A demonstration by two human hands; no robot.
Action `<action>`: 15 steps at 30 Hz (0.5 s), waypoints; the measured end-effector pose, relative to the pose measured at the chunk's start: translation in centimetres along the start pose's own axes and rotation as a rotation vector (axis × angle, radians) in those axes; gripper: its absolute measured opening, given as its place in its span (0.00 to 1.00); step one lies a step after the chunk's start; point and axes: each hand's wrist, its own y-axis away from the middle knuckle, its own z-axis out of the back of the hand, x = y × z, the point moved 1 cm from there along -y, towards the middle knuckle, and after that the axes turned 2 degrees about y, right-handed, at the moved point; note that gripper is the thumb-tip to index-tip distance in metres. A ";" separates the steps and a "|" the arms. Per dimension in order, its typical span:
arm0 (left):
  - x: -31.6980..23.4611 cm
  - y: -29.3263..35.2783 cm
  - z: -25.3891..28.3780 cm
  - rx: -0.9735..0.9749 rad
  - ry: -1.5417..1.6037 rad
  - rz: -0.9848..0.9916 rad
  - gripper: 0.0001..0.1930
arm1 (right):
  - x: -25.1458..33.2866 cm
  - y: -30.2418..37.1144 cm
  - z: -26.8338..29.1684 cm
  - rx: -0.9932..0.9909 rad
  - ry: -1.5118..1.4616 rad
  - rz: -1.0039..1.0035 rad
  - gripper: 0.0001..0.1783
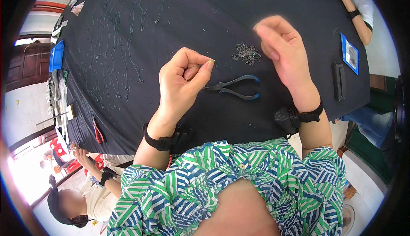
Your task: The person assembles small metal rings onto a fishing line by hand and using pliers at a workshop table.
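Note:
Over the middle of the black cloth, my left hand (181, 80) is closed, thumb and index finger pinched together. A tiny dark green bit shows at their tips, too small to name. My right hand (286, 52) is raised to the right, with its fingers curled toward the thumb; what they hold, if anything, I cannot make out. Between the hands lies a tangled heap of small dark metal hooks (247, 55). Pliers (237, 86) with blue-tipped grey handles rest below the heap, their jaws partly hidden behind my left hand.
Thin green cords (132, 35) are spread across the left of the cloth (205, 26). Red-handled pliers (98, 132) and a blue tray (56, 56) lie at the left edge. To the right are a blue packet (349, 53) and a black case (338, 82). Other people sit lower left and upper right.

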 end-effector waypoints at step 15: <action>0.0 0.1 -0.6 0.077 0.027 0.057 0.03 | 0.2 1.0 -2.9 0.334 0.443 0.081 0.08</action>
